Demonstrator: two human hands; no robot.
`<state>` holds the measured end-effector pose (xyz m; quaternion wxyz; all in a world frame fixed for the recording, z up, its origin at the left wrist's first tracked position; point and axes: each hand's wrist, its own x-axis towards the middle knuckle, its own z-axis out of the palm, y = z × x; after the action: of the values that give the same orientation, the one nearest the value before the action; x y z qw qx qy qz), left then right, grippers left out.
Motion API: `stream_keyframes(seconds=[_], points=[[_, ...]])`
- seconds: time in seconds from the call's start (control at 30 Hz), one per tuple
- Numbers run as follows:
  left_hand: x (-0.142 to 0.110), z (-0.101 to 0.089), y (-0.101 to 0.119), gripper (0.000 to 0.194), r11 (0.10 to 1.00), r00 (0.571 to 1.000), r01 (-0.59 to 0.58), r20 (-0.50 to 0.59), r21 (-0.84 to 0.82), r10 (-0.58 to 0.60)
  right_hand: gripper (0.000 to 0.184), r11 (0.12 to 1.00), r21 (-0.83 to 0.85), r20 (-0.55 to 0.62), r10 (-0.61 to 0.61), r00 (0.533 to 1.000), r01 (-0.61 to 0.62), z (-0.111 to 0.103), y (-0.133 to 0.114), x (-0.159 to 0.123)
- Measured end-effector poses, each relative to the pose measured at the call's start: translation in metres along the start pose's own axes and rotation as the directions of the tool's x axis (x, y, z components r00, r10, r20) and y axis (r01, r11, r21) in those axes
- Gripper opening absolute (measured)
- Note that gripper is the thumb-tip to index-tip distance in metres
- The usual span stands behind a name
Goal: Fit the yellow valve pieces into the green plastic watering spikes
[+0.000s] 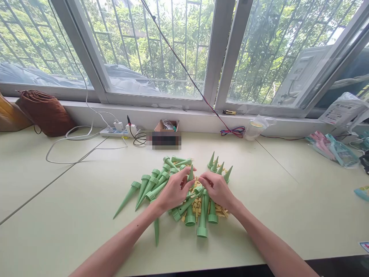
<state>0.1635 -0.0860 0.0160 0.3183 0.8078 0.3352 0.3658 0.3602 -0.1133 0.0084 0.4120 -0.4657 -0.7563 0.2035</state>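
My left hand (175, 189) is closed around a green plastic watering spike (191, 174), its narrow tip pointing up. Close beside it, my right hand (216, 189) has its fingers pinched together. Yellow shows by those fingertips, but whether it is in the pinch or behind it I cannot make out. Beneath both hands lies a heap of small yellow plastic parts (196, 204) mixed with green spikes (202, 219). More loose capped spikes (150, 188) lie to the left. Several spikes (220, 168) stand tip-up on their caps beyond my right hand.
At the back are a power strip (111, 132) with white cables, a small open cardboard box (167, 126), and a coiled red-and-blue wire (235, 131). A plastic cup in a bag (255, 129) and packaged pink and teal items (334, 148) sit right. A brown bag (46, 112) is left.
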Motion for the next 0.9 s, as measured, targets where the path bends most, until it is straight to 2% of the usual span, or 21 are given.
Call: stream_keyframes(seconds=[0.13,0.3,0.43,0.73,0.9], points=[[0.0,0.0003,-0.0011,0.025,1.0,1.0,-0.004,0.006,0.031,0.004,0.035,1.0,-0.001,0.008,0.012,1.0,-0.012,-0.0004,0.0,0.0002],[0.0007,0.0002,0.0023,0.026,1.0,1.0,0.0,-0.019,0.007,0.0,0.017,0.999,0.051,-0.015,0.007,1.0,-0.006,-0.0018,-0.0025,-0.0001],[0.0012,0.0003,0.0053,0.028,1.0,1.0,0.004,-0.031,-0.003,-0.004,0.011,0.998,0.056,-0.007,-0.021,1.0,0.021,-0.0023,-0.0031,0.0],[0.0014,0.0006,0.0052,0.027,1.0,1.0,0.002,-0.027,0.013,-0.002,0.025,1.0,0.002,0.037,0.005,0.999,-0.005,-0.0029,-0.0017,0.0023],[0.0018,0.0006,0.0057,0.03,1.0,1.0,0.019,-0.019,-0.017,-0.019,0.014,0.998,0.066,0.008,0.005,1.0,-0.005,-0.0038,-0.0031,0.0015]])
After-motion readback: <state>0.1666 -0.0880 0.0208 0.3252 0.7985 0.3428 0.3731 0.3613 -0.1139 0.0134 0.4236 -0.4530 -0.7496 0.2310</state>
